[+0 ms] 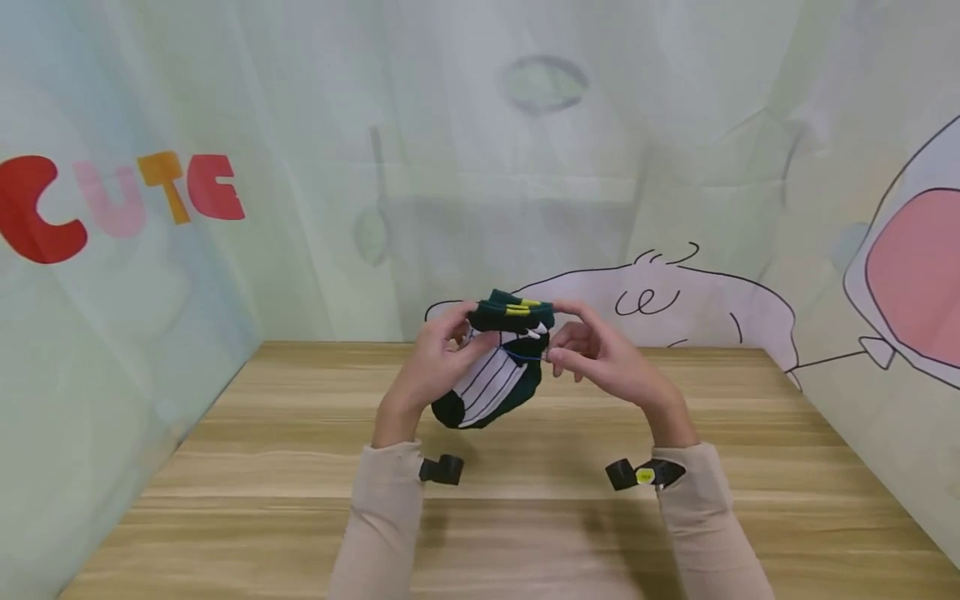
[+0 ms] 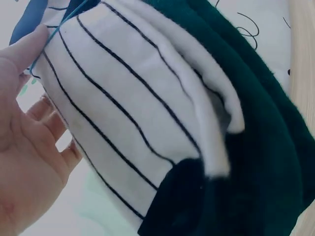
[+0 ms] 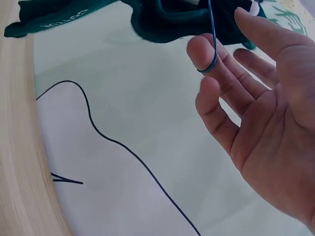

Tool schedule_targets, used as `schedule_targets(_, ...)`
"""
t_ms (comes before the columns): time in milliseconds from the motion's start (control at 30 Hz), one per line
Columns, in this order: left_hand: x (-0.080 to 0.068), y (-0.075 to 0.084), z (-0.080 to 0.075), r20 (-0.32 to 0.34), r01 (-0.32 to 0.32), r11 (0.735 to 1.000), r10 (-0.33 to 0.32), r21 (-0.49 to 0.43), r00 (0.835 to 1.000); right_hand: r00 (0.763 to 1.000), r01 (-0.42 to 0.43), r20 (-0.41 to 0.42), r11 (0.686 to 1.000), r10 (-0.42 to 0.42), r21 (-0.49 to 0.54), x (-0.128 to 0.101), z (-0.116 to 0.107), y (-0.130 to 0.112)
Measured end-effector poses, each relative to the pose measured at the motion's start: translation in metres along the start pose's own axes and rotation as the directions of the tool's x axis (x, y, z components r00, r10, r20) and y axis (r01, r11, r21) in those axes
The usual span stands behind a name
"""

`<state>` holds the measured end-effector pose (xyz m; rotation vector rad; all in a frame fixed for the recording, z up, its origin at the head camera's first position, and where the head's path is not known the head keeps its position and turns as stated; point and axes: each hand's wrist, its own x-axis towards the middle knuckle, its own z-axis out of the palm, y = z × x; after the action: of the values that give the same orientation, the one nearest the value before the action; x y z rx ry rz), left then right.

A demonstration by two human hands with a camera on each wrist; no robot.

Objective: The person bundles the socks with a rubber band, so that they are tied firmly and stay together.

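Note:
A folded bundle of socks (image 1: 487, 383), dark green with white panels and thin dark stripes, hangs above the table in the head view. My left hand (image 1: 442, 346) grips it from the left, thumb across the front. In the left wrist view, the striped white panel (image 2: 113, 93) shows close up, with a thin blue elastic band (image 2: 69, 17) running past the thumb. On the right, my right hand (image 1: 603, 358) stretches the band, which loops round a fingertip in the right wrist view (image 3: 212, 61). Its index finger reaches the green cuffs (image 1: 517, 315) with yellow marks.
A wood-grain table (image 1: 525, 533) lies below the hands. Behind it and at both sides hangs a pale printed curtain (image 1: 450, 167) with cartoon outlines and coloured letters (image 1: 168, 187). Each wrist wears a black camera strap (image 1: 442, 469).

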<state>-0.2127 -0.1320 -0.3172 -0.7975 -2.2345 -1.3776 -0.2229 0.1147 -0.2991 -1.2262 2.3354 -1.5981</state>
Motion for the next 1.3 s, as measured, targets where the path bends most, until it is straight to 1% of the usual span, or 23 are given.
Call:
schedule_targets(67, 0.000, 0.000, -0.001, -0.006, 0.012, 1.000, -0.012, 0.003, 1.000, 1.000, 0.009, 0.000, 1.000, -0.009, -0.018, -0.001, -0.003, 0.001)
schedule_targets(167, 0.000, 0.000, -0.002, 0.007, 0.030, 1.000, -0.030, -0.002, 1.000, 0.999, 0.034, -0.009, 0.998, -0.034, -0.058, -0.002, -0.007, 0.003)
schedule_targets(367, 0.000, -0.001, -0.004, 0.022, 0.056, 0.998, -0.055, -0.027, 0.998, 0.993, 0.117, -0.002, 0.984, -0.118, -0.134, -0.005, -0.014, 0.004)
schedule_targets(500, -0.001, -0.002, -0.009, 0.028, 0.057, 0.998, -0.056, -0.030, 0.998, 0.992, 0.123, -0.005, 0.971, -0.127, -0.204, -0.009, -0.019, 0.001)
schedule_targets(567, -0.003, 0.000, -0.011, 0.029, 0.064, 0.998, -0.063, -0.029, 0.998, 0.993, 0.118, 0.015, 0.967, -0.118, -0.226, -0.011, -0.021, 0.000)
schedule_targets(700, -0.007, 0.012, -0.017, 0.014, 0.075, 0.996, -0.074, -0.041, 0.997, 0.993, 0.096, 0.089, 0.968, -0.077, -0.232, -0.015, -0.025, -0.001)
schedule_targets(767, -0.008, 0.020, -0.020, 0.000, 0.070, 0.997, -0.070, -0.041, 0.998, 0.989, 0.101, 0.129, 0.969, -0.074, -0.224, -0.016, -0.027, 0.002)
schedule_targets(833, -0.008, 0.024, -0.022, -0.008, 0.066, 0.997, -0.066, -0.036, 0.998, 0.982, 0.117, 0.172, 0.972, -0.082, -0.203, -0.017, -0.029, 0.007)
schedule_targets(900, -0.009, 0.025, -0.024, -0.010, 0.068, 0.997, -0.068, -0.037, 0.998, 0.971, 0.137, 0.219, 0.977, -0.099, -0.166, -0.018, -0.031, 0.015)
schedule_targets(1000, -0.010, 0.020, -0.025, -0.009, 0.088, 0.995, -0.089, -0.048, 0.996, 0.951, 0.156, 0.282, 0.985, -0.130, -0.070, -0.018, -0.033, 0.026)
schedule_targets(1067, -0.010, 0.010, -0.025, -0.014, 0.078, 0.996, -0.079, -0.053, 0.997, 0.933, 0.166, 0.326, 0.986, -0.154, -0.010, -0.019, -0.034, 0.030)
schedule_targets(1200, -0.010, 0.008, -0.025, -0.020, 0.075, 0.996, -0.076, -0.050, 0.997, 0.879, 0.184, 0.429, 0.978, -0.210, 0.102, -0.020, -0.033, 0.032)
schedule_targets(1233, -0.010, 0.010, -0.025, -0.021, 0.069, 0.997, -0.070, -0.045, 0.997, 0.862, 0.193, 0.450, 0.972, -0.232, 0.130, -0.020, -0.033, 0.032)
schedule_targets(1300, -0.010, 0.011, -0.025, -0.020, 0.082, 0.996, -0.083, -0.047, 0.996, 0.833, 0.198, 0.483, 0.960, -0.271, 0.198, -0.020, -0.034, 0.032)
